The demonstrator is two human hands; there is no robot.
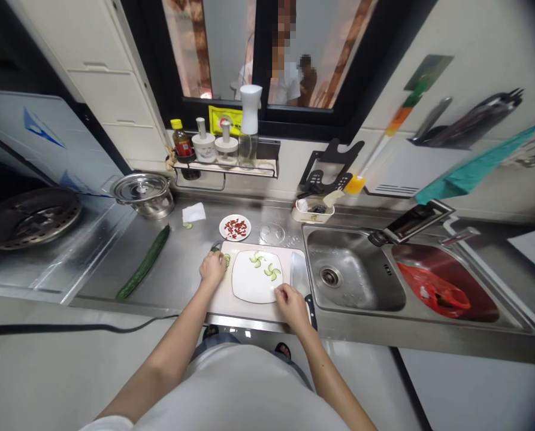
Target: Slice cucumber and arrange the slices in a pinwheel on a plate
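A white squarish plate [253,287] with a dark rim rests on a pale cutting board [249,310]. Thin cucumber slices are fanned into two pinwheels, one [257,259] near the plate's top and another [272,272] to its right. My left hand [212,269] is at the board's left edge, its fingers curled beside a few cucumber slices [227,259]; what lies under the fingertips is hidden. My right hand [291,305] is at the plate's lower right edge, fingertips pinched together, and anything between them is too small to see. A knife [298,269] with a black handle lies along the board's right side.
Behind the board stands a small plate of chopped red pieces [235,228]. A whole cucumber [145,263] lies left, near a lidded steel pot [145,194]. To the right is a double sink [357,302] with a red plastic bag [435,293] in it. A condiment shelf [226,170] hangs above.
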